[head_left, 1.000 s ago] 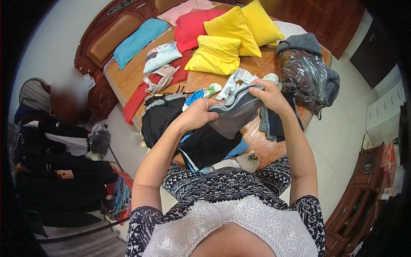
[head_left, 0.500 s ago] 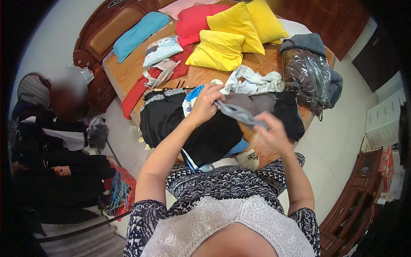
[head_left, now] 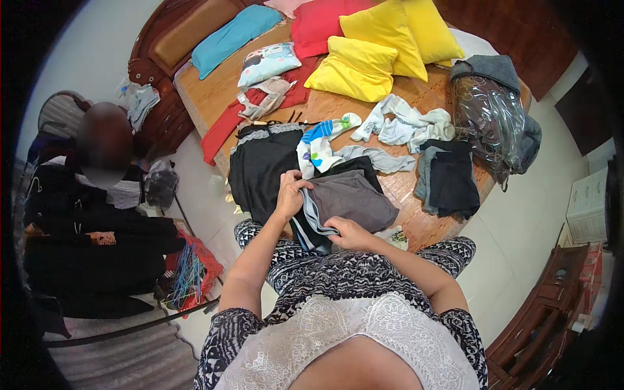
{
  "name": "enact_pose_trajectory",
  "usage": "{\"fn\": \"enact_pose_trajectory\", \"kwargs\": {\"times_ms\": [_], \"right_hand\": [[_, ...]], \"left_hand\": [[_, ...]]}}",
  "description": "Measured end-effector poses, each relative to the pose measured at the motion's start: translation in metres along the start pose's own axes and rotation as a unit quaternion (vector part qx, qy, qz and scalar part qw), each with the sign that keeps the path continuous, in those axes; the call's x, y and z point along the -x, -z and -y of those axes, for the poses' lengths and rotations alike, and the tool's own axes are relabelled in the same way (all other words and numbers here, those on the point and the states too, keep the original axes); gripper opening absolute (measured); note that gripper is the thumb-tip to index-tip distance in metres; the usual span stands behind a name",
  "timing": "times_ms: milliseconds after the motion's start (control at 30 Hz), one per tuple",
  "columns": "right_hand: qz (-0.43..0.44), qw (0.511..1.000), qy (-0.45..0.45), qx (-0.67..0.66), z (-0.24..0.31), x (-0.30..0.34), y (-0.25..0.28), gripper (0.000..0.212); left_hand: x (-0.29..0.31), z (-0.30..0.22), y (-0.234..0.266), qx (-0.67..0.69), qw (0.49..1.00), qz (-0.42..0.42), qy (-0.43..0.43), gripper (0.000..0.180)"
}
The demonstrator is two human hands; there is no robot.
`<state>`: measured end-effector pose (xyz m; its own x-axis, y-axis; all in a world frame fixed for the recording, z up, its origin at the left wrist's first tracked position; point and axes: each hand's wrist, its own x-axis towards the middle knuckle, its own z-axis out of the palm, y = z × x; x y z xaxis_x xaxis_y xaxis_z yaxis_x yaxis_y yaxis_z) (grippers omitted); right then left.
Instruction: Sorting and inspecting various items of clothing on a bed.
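Dark grey boxer shorts (head_left: 354, 200) lie spread over black clothes, their pale grey waistband towards me. My left hand (head_left: 290, 197) pinches the far left corner of that waistband. Closed on its near end is my right hand (head_left: 353, 234). Beneath and to the left spreads a heap of black clothing (head_left: 263, 169) with grey lace trim. White socks with blue and green patterns (head_left: 318, 144) rest just beyond the shorts, beside a light grey cloth (head_left: 377, 158). To the right sits a folded stack of black and grey garments (head_left: 452, 179).
Crumpled white clothes (head_left: 406, 120) lie farther back on the wooden bed (head_left: 325, 104). Yellow pillows (head_left: 354, 68) and a blue pillow (head_left: 235, 39) are behind them. A clear-wrapped bundle (head_left: 487, 120) stands right. Piled dark clothes (head_left: 97, 260) and hangers (head_left: 185, 276) are at left.
Both hands have come down and nearer, bringing the shorts from a raised, stretched waistband to lying over the black clothes. The folded stack, light grey cloth and socks are now more exposed.
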<state>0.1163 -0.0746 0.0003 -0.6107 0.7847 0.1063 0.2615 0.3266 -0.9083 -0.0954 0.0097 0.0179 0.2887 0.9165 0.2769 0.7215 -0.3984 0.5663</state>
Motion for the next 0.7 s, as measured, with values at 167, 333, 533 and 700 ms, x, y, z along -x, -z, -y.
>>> {"fn": "enact_pose_trajectory", "kwargs": {"times_ms": [167, 333, 533, 700], "right_hand": [[0.171, 0.984, -0.046, 0.0, -0.01, -0.002, -0.012, 0.032], [0.092, 0.99, -0.104, -0.038, -0.007, -0.005, -0.007, 0.029], [-0.033, 0.998, -0.053, -0.022, -0.014, -0.002, -0.008, 0.033], [-0.007, 0.992, -0.114, -0.05, -0.028, 0.004, -0.014, 0.035]], "left_hand": [[0.041, 0.024, -0.005, 0.039, 0.962, -0.208, 0.172, 0.015], [0.088, 0.036, -0.013, 0.179, 0.85, -0.195, 0.456, 0.025], [0.087, 0.033, -0.038, 0.383, 0.738, -0.122, 0.541, 0.062], [0.085, 0.049, -0.048, 0.415, 0.722, -0.068, 0.549, 0.087]]}}
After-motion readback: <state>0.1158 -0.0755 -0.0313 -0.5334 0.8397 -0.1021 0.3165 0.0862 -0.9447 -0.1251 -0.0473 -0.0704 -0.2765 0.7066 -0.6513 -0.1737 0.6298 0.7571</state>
